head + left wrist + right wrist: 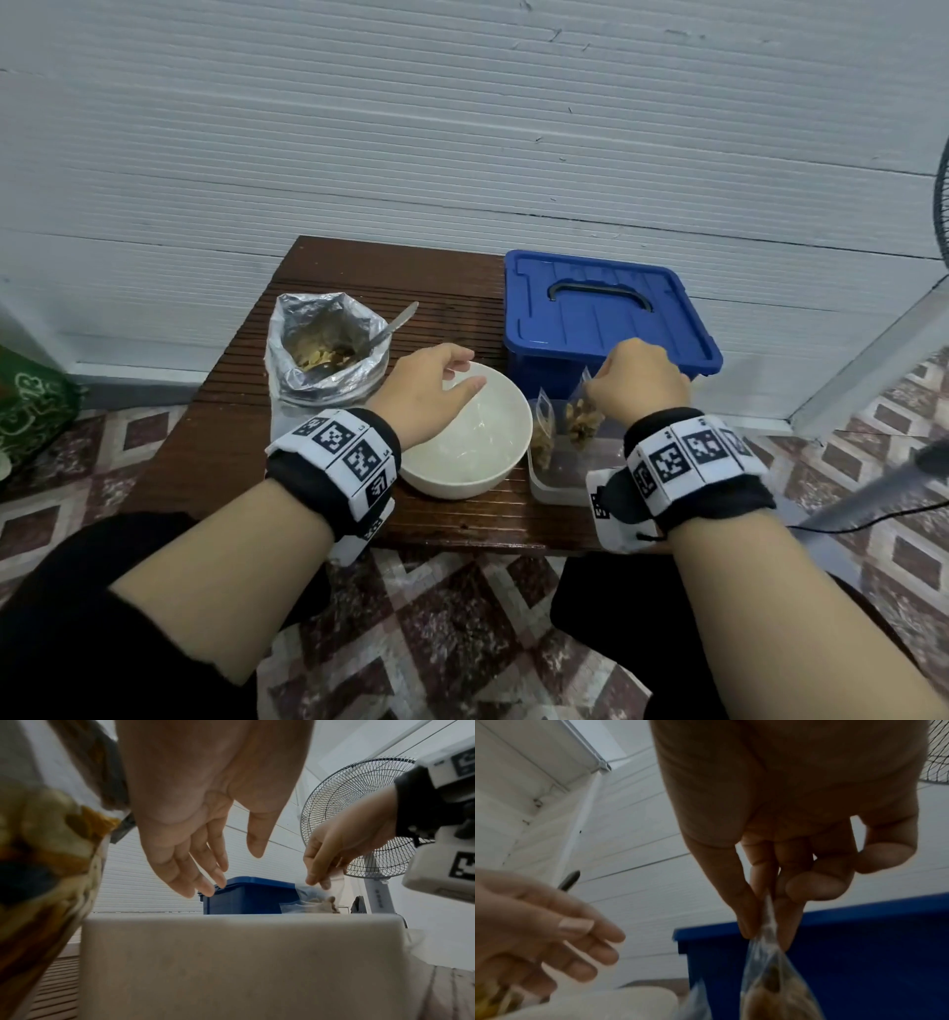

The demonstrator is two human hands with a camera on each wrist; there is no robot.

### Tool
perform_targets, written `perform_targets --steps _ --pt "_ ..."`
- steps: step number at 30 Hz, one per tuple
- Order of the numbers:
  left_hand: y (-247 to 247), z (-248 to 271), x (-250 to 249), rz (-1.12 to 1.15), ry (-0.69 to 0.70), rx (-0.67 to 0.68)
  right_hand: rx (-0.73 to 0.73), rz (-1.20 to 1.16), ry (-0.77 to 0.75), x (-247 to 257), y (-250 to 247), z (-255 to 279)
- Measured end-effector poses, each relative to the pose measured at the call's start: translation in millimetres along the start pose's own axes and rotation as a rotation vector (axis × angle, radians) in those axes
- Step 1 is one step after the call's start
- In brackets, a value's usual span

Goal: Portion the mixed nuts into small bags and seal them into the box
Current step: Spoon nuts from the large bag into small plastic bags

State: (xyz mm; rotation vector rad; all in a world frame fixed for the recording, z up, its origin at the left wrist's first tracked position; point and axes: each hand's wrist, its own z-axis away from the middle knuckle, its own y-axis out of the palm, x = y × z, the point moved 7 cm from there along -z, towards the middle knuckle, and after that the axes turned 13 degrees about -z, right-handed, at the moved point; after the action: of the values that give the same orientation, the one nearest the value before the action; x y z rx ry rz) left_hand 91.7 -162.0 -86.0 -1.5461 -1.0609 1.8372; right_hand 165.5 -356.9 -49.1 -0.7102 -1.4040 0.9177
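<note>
My right hand (637, 385) pinches the top edge of a small clear bag of mixed nuts (583, 421) and holds it upright over a clear plastic container (560, 493); the right wrist view shows fingers and thumb (793, 927) pressed on the bag (770, 979). A second filled small bag (543, 437) stands in that container. My left hand (452, 377) hovers over a white bowl (452, 483) with relaxed fingers (205, 882), holding nothing. The bowl holds what look like clear empty bags. A blue box (606, 308) with its lid on stands behind the right hand.
An open foil bag of nuts (323, 344) with a metal spoon (400, 321) in it stands at the back left of the dark wooden table (231, 437). A standing fan (359, 817) is off to the right. A white wall lies close behind the table.
</note>
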Motion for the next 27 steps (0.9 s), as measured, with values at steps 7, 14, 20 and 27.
perform_targets --steps 7,14,20,27 --pt "4 2 3 -0.055 -0.022 0.046 0.078 -0.057 0.078 -18 34 -7" --pt "17 1 12 -0.192 -0.012 0.141 0.092 -0.114 0.111 -25 33 -15" --pt "45 6 14 -0.534 0.06 0.357 0.014 -0.003 -0.008 -6 16 -8" --pt "53 5 17 -0.546 0.061 0.354 0.009 -0.073 -0.005 -7 9 -16"
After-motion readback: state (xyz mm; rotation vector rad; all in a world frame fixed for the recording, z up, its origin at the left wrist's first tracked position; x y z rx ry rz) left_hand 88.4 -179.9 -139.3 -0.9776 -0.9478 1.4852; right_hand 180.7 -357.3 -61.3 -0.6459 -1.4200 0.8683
